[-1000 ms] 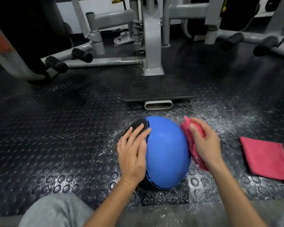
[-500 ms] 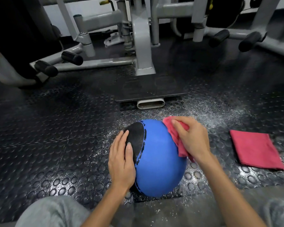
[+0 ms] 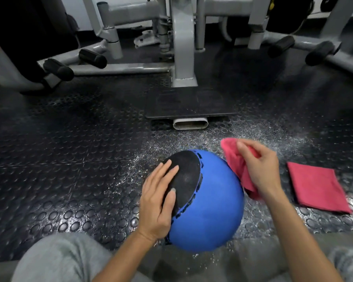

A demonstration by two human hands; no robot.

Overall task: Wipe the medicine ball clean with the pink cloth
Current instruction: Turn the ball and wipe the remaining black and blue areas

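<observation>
A blue medicine ball (image 3: 212, 208) with a black textured panel sits on the studded rubber floor in front of my knees. My left hand (image 3: 158, 202) lies flat on the ball's left side, fingers straight over the edge of the black panel. My right hand (image 3: 259, 167) grips a crumpled pink cloth (image 3: 235, 165) against the ball's upper right side. The cloth hangs down below my palm.
A second pink cloth (image 3: 316, 186) lies folded on the floor to the right of the ball. A grey gym machine frame (image 3: 182, 49) with black padded rollers and a black foot plate (image 3: 190, 104) stands behind. White dust specks the floor around the ball.
The ball has turned, bringing the black panel further onto its top left. My right hand with the cloth swept up over the ball's upper right and back toward its right side.
</observation>
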